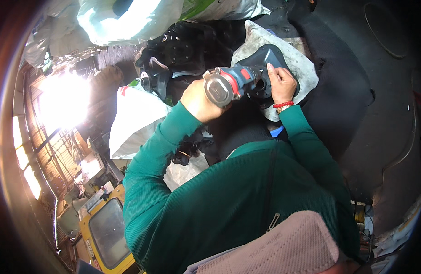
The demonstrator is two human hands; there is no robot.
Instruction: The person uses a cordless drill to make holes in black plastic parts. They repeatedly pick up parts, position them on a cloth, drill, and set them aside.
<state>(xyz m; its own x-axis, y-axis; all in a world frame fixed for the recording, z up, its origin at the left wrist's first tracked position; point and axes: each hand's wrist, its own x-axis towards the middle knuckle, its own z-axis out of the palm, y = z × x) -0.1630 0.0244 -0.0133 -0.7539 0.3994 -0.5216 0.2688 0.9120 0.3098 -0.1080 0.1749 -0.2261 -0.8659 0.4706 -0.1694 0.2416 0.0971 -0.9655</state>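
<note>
My left hand (199, 101) is wrapped round a cordless drill (233, 83), blue, red and black. The drill's front end points right, towards a black moulded part (268, 55) with a round hub, which rests on a stained white cloth or sack (306, 75). Over the right side of that part is my right hand (282, 84), its fingers curled and the thumb pointing up near the drill's tip. What those fingers pinch is too small to make out. The drill's tip is partly hidden against the hub.
More black moulded parts (156, 77) lie in a pile beyond my left hand. White sacks (137, 121) stand at the left, with large plastic bags (128, 23) at the far side. A yellow-framed panel (109, 233) is at the lower left, near a bright window (64, 100).
</note>
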